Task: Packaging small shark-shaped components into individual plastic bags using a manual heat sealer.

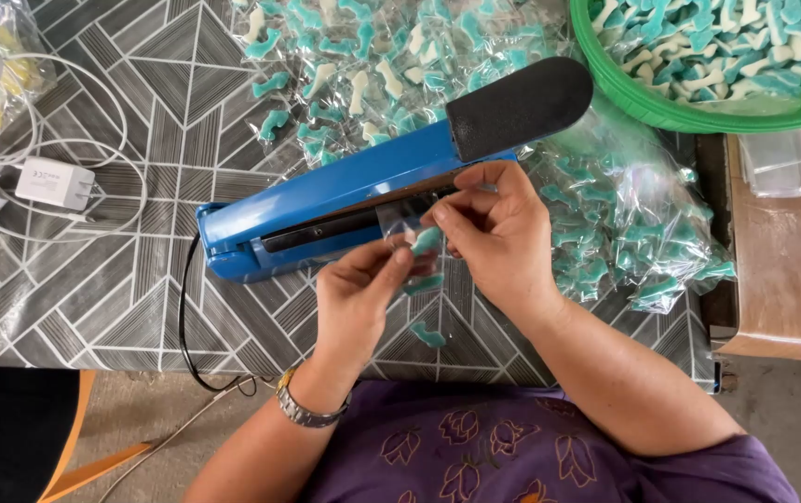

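Both hands meet just in front of the blue heat sealer (326, 210), near the middle of the tabletop (93, 289). The left hand (356, 296) comes up from the near edge with a watch (303, 410) on its wrist. Its thumb and fingers are pinched together on the small clear bag (410, 244). The right hand (498, 233) bends in from the right, and its fingertips are clamped on the top of the same bag. The bag's open end sits right at the sealer's slot.

The bag is see-through and hard to make out. A few blue and white candies (427, 240) show inside it, partly hidden by fingers. One candy piece (428, 333) lies alone by the near edge. The green basket (671, 112) at the far right corner is cut off at the top. A white charger (54, 183) lies near the left edge.
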